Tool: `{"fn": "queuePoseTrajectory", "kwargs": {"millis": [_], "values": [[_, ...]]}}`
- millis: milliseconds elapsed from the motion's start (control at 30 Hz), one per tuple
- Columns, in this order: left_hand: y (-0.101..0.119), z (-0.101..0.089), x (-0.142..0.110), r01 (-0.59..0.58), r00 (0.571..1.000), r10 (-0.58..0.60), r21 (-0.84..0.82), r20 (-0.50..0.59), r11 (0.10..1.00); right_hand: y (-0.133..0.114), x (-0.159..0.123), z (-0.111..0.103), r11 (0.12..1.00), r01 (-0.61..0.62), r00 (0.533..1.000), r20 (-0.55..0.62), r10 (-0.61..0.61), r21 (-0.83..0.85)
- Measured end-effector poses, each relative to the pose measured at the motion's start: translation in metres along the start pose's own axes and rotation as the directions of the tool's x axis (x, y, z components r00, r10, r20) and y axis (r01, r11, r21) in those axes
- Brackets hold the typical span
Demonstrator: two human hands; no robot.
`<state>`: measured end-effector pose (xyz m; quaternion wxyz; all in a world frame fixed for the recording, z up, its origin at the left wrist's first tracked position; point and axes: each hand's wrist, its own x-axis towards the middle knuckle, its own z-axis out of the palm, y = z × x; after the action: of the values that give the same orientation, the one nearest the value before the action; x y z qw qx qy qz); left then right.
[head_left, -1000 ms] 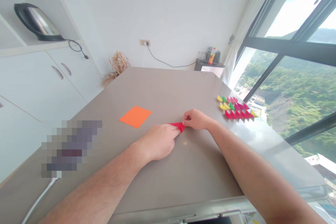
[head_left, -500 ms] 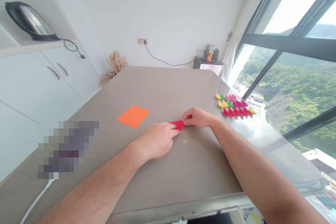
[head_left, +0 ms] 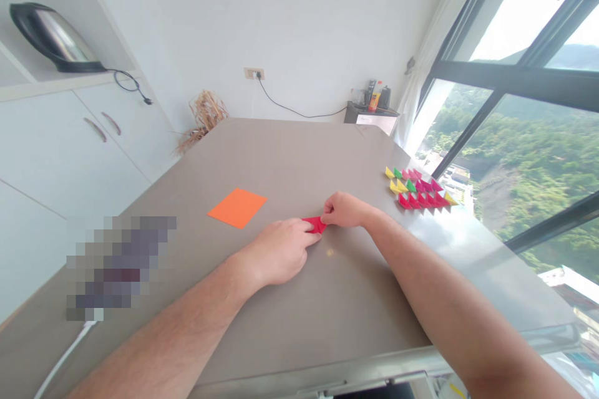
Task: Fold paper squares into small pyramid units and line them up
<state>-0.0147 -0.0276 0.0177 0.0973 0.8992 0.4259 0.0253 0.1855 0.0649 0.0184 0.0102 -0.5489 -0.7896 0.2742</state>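
A small piece of folded red paper (head_left: 314, 222) lies on the table, partly covered by my fingers. My left hand (head_left: 283, 250) holds it down from the left, with two fingertips a little apart on it and the other fingers curled under. At the paper's right end, the thumb and index finger of my right hand (head_left: 342, 209) pinch the edge. How the paper is folded underneath my fingers is hidden. A flat orange paper square (head_left: 238, 207) rests to the left, beyond my left wrist.
Several small folded paper shapes (head_left: 423, 201) in red, pink, yellow and green stand in rows at the right. A blurred-out object (head_left: 124, 259) with a white cable (head_left: 63, 358) lies at the left. The grey table (head_left: 299, 156) reaches toward the wall; windows (head_left: 538, 137) line the right.
My right hand has shifted slightly left, bringing the right end of the red paper over with it. My left hand has stayed nearly still.
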Motion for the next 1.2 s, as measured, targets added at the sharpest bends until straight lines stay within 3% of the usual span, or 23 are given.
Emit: {"fn": "queuePoseTrajectory", "kwargs": {"millis": [267, 1200], "values": [[-0.0008, 0.0000, 0.0001, -0.007, 1.000, 0.007, -0.004, -0.007, 1.000, -0.0044, 0.0012, 0.0005, 0.997, -0.071, 0.997, -0.003, 0.071, -0.007], [0.0003, -0.0002, -0.0016, -0.007, 1.000, 0.006, -0.034, -0.029, 0.999, -0.0069, 0.0017, -0.0014, 0.999, -0.040, 0.999, 0.012, 0.040, 0.001]]}}
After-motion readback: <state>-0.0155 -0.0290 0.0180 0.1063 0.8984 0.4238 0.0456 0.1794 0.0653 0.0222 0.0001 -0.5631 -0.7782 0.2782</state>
